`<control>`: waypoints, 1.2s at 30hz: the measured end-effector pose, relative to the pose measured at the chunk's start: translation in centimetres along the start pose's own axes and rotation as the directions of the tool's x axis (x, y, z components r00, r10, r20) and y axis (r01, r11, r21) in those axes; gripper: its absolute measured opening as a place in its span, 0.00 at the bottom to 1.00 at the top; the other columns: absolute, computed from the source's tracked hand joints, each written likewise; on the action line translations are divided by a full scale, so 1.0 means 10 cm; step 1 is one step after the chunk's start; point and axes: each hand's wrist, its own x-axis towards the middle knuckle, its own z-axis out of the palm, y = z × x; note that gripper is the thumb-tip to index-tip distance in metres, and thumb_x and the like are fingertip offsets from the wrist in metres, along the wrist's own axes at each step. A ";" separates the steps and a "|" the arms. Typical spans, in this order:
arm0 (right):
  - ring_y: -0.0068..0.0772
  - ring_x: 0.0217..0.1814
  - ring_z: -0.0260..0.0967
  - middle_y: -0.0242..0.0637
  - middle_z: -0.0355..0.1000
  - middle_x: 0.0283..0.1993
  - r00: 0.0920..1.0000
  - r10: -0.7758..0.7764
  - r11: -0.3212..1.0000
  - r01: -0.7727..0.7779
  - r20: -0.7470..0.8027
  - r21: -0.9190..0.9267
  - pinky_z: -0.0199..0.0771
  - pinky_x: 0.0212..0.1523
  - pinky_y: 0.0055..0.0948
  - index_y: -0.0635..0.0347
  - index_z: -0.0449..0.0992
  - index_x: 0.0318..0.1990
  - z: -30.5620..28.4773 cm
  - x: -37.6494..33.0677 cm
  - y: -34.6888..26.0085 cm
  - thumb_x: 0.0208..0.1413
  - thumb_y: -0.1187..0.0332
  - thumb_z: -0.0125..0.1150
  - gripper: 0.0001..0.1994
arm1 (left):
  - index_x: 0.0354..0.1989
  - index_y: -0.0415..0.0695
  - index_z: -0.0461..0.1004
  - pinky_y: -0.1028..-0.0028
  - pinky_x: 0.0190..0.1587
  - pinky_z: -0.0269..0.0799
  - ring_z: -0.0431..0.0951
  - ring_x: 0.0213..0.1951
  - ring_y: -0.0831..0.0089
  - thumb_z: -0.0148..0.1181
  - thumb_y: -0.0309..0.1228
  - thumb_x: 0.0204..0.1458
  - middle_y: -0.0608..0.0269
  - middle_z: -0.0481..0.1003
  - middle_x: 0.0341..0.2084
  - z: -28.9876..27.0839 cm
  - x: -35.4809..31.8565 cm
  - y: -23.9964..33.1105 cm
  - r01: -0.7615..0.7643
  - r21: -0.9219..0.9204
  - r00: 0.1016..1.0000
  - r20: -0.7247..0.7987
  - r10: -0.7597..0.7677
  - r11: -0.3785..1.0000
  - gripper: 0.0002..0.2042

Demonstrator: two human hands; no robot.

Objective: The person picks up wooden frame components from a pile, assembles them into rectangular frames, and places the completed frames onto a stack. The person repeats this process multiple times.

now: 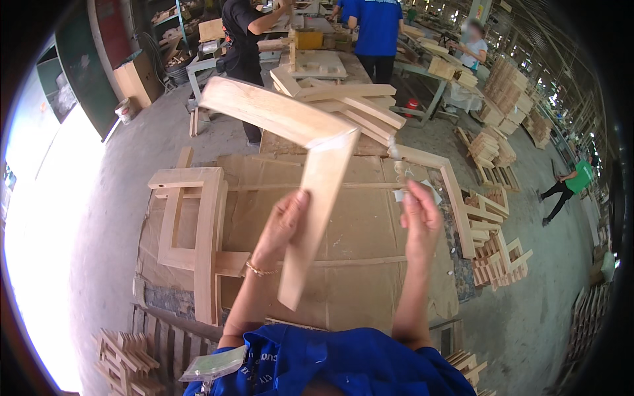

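Observation:
My left hand [288, 219] grips the lower leg of an L-shaped wooden frame piece [323, 178], raised and tilted above the table. A shiny whitish smear, like glue, shows along the piece's corner joint. Pinched in my right hand [421, 214] is a thin brush-like stick [399, 168], its pale tip upward and blurred. It is held apart from the joint, to its right. Below both hands lies a cardboard-covered table [356, 231]. At the left of it, several joined wooden frames [208, 244] are stacked; another L-shaped piece [456, 204] rests along the right edge.
Loose wooden bars [350, 99] are piled at the table's far end. Stacked wooden parts [498, 257] stand on the right, with more [125, 360] at the lower left. Several people work farther off, one in a blue shirt [378, 26]. A person in green [574, 181] is at the right.

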 end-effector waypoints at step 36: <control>0.29 0.33 0.65 0.33 0.69 0.40 0.857 -0.435 0.607 0.505 0.275 -0.614 0.68 0.25 0.24 0.51 0.79 0.43 0.35 -0.56 0.50 0.43 0.79 0.62 0.17 | 0.47 0.48 0.65 0.81 0.13 0.59 0.73 0.17 0.71 0.41 0.44 0.60 0.58 0.72 0.21 -0.18 0.00 -0.56 0.775 -0.617 0.476 0.713 0.515 0.136 0.15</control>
